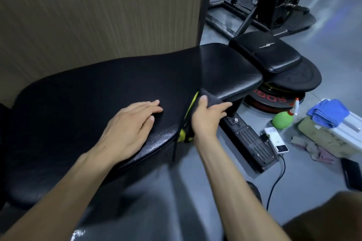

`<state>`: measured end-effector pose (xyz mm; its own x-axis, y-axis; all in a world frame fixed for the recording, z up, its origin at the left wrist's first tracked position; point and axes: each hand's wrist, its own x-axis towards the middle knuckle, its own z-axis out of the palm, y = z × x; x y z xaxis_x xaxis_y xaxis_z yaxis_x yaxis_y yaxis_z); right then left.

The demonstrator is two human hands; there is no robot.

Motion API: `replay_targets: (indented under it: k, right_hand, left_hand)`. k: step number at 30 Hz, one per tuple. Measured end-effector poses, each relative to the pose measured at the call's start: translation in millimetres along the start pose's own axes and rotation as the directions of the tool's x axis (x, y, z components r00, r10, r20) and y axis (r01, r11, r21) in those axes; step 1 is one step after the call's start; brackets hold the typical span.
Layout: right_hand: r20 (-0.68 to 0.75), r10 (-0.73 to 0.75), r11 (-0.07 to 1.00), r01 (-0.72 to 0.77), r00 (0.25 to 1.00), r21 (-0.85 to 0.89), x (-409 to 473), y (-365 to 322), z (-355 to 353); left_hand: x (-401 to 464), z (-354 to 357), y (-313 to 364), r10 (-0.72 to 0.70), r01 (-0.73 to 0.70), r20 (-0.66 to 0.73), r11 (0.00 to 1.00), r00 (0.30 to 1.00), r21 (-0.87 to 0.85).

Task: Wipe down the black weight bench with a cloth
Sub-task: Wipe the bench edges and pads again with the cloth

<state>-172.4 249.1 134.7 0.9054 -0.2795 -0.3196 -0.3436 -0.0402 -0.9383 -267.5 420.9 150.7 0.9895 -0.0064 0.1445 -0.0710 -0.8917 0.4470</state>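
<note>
Wiping is under way at the gap between the two pads of the bench (109, 88). The right hand (205, 117) pinches a dark cloth (210, 98) between thumb and curled fingers, working it along the near edge where the pads meet (a seam likely to trap grime). The left hand (129, 125) lies flat on the long pad, fingers straight, probably bracing the body. A spray bottle (285, 118) stands on the floor to the right.
</note>
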Motion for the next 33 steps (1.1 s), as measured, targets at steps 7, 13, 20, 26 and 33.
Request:
replay_targets:
  k: [7,13,20,26,33]
  right_hand:
    - [-0.008,0.020,0.999,-0.020,1.000,0.026,21,-11,-18]
    - [0.227,0.050,0.998,-0.055,0.973,0.016,-30,17,-2]
    - [0.287,0.290,0.940,-0.328,0.913,0.095,19,-7,-14]
    - [0.139,0.296,0.927,-0.319,0.945,0.199,77,-23,-37]
    - [-0.086,0.221,0.958,-0.200,0.971,0.207,144,-57,-88]
  left_hand:
    - [12,-8,24,-0.097,0.089,0.068,0.990,0.993,0.112]
    - [33,-27,53,-0.251,0.163,0.262,0.935,0.932,0.316]
    - [30,-24,57,-0.290,0.229,0.274,0.945,0.917,0.234]
    - [10,-2,48,-0.255,0.245,0.178,0.966,0.950,0.079]
    - [8,7,49,-0.237,0.217,0.148,0.967,0.960,0.137]
